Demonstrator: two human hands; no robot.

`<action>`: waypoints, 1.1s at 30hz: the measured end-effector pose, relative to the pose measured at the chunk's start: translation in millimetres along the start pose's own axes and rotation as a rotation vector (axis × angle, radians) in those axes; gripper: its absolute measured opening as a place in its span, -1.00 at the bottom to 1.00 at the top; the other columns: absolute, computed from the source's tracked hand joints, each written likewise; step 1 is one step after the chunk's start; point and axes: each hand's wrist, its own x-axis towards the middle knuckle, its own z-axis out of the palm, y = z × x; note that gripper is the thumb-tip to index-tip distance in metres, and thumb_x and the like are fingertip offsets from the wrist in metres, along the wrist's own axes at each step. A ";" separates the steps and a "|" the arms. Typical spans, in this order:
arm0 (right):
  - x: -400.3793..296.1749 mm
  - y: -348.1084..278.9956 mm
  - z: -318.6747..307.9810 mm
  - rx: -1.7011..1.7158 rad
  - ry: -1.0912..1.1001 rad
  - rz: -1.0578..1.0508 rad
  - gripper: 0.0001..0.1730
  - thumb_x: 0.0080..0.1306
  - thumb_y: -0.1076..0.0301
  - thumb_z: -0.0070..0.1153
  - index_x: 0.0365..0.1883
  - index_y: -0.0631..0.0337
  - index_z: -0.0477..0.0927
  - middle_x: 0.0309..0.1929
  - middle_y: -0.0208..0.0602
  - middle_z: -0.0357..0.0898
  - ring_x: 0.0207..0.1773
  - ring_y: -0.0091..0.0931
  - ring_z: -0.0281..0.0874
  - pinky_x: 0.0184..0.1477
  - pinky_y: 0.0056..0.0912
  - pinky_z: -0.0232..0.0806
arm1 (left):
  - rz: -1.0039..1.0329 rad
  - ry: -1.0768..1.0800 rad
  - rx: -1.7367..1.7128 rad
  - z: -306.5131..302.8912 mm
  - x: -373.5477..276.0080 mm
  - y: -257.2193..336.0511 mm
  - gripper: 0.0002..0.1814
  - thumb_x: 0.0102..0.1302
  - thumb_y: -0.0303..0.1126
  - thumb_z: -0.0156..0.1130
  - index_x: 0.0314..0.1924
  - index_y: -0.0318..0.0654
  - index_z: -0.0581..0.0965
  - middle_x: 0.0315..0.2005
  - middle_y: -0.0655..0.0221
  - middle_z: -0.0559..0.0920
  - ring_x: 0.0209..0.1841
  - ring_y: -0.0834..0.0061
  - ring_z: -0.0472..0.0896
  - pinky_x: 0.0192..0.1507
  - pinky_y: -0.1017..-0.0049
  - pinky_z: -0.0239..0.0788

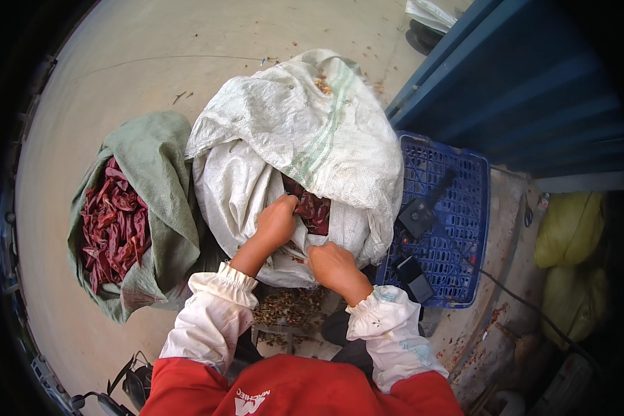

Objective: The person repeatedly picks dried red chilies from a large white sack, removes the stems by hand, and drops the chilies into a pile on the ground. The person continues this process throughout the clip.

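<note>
A large white woven sack (pixel 260 109) with green stripes stands in front of me, its upper part folded over. Dark red dried chillies (pixel 314 210) show through the gap in its front. My left hand (pixel 276 222) is at the left side of this gap, fingers curled beside the chillies. Just below the gap my right hand (pixel 335 268) is closed against the sack's front edge. The fingertips of both hands are mostly hidden, so what they pinch is unclear. To the left, a green woven sack (pixel 169 208) lies open with many dried chillies (pixel 115 223) in it.
A blue plastic crate (pixel 463 208) on the right carries black devices (pixel 417 217) and a cable. Chilli stems and scraps (pixel 286 309) lie below the white sack. A blue corrugated panel (pixel 520 93) rises at upper right, with yellow sacks (pixel 569 229) below it.
</note>
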 end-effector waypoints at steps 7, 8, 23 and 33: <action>-9.4 -3.6 -12.9 0.071 0.043 -0.061 -0.75 0.34 0.20 0.11 -0.28 0.22 0.62 -0.36 -0.05 0.65 -0.20 -0.07 0.63 -0.19 0.02 0.46 | -0.182 -0.269 0.238 14.3 -2.9 1.9 -0.66 0.22 -0.46 0.03 0.01 -0.17 0.53 -0.05 0.06 0.61 -0.08 -0.04 0.64 -0.10 0.04 0.48; -9.9 -3.4 -12.2 0.052 0.052 -0.077 -0.75 0.34 0.19 0.11 -0.28 0.22 0.62 -0.36 -0.06 0.66 -0.20 -0.08 0.63 -0.19 0.02 0.47 | -0.210 -0.309 0.256 18.0 -1.7 3.1 -0.67 0.22 -0.45 0.03 0.01 -0.17 0.53 -0.04 0.03 0.60 -0.08 -0.05 0.64 -0.09 0.05 0.48; -20.5 2.7 -37.8 0.543 0.565 -0.020 -0.74 0.27 0.29 0.21 -0.17 0.23 0.49 -0.42 -0.12 0.64 -0.31 -0.13 0.64 -0.28 -0.09 0.42 | -0.396 -0.210 -1.076 -53.6 -3.5 59.4 -0.74 0.43 -0.36 0.16 -0.03 -0.42 0.59 -0.30 0.35 0.70 -0.29 0.60 0.59 -0.13 0.55 0.40; -14.3 -4.5 -46.7 0.756 0.779 -0.212 -0.82 0.32 0.41 0.19 -0.15 0.30 0.65 -0.41 -0.35 0.64 -0.39 -0.61 0.58 -0.35 -0.53 0.38 | -0.114 -0.008 -0.747 -74.0 -40.2 48.1 -0.76 0.43 -0.38 0.18 0.01 -0.32 0.61 -0.30 0.41 0.62 -0.26 0.63 0.53 -0.14 0.57 0.38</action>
